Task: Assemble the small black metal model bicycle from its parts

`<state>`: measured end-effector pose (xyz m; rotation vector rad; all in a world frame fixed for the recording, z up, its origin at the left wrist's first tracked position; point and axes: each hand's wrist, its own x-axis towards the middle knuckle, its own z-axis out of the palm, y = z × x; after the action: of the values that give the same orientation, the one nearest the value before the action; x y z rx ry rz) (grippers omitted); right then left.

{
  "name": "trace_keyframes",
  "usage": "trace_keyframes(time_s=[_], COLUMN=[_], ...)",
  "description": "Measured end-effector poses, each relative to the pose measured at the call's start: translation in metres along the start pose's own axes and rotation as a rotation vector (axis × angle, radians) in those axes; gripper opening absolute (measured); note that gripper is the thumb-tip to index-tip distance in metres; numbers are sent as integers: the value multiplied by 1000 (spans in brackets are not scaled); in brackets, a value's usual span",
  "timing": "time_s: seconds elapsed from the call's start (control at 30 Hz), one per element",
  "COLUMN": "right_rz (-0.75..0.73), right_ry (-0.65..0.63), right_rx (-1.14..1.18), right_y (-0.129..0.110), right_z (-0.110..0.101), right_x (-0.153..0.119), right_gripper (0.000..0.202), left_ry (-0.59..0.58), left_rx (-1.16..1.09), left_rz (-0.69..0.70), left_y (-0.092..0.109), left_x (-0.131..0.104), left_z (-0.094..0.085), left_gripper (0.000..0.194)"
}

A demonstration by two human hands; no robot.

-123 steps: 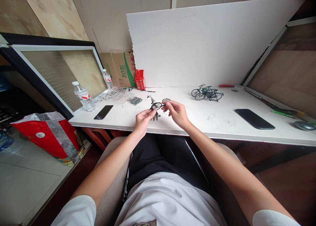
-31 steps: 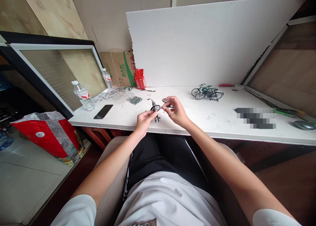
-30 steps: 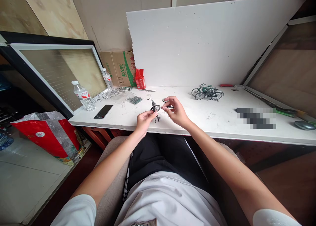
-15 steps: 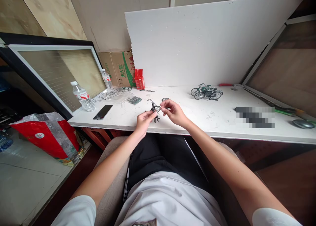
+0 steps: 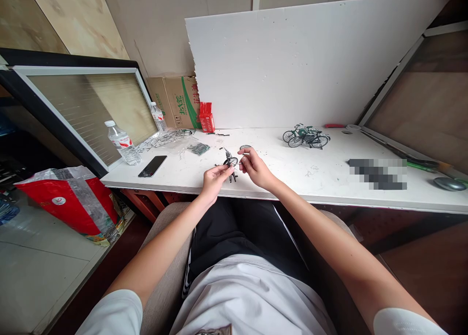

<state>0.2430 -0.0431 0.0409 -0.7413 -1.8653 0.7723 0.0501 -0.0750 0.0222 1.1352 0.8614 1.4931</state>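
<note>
Near the table's front edge, my left hand (image 5: 214, 180) is closed on a small dark model bicycle (image 5: 230, 160), its thumb and fingers pinching the frame. One spoked wheel shows above the thumb. My right hand (image 5: 255, 168) is just right of that wheel, fingers curled and pinched; a thin piece seems to reach from its fingertips toward the wheel, too small to make out. Behind the hands lies a loose wheel (image 5: 245, 147), partly hidden by the right hand. Assembled model bicycles (image 5: 307, 137) stand together farther back on the right.
On the white table (image 5: 278, 179) are a phone (image 5: 152, 166), a water bottle (image 5: 123, 143), a bag of small parts (image 5: 199, 148), loose frame pieces (image 5: 164, 139) and a red box (image 5: 206, 117). At the far right are a mouse (image 5: 449, 183) and a blurred dark object (image 5: 378, 174).
My right hand has shifted slightly, its fingertips now a little apart from the wheel. The model bicycle and my left hand have moved very slightly to the right.
</note>
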Motion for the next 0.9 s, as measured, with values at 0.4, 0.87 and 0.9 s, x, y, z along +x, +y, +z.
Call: trace_keyframes(time_s=[0.4, 0.87, 0.9], right_rz=[-37, -111, -116], right_ry=[77, 73, 70], right_rx=[77, -10, -17], right_y=[-6, -6, -5], right_z=[3, -2, -2], right_x=[1, 2, 2], right_gripper=[34, 31, 31], left_ry=[-8, 12, 11], left_rx=[-24, -14, -9], left_rz=[-5, -3, -3], left_y=[0, -1, -2], left_x=[-1, 1, 1], left_z=[1, 0, 0], left_gripper=[37, 39, 40])
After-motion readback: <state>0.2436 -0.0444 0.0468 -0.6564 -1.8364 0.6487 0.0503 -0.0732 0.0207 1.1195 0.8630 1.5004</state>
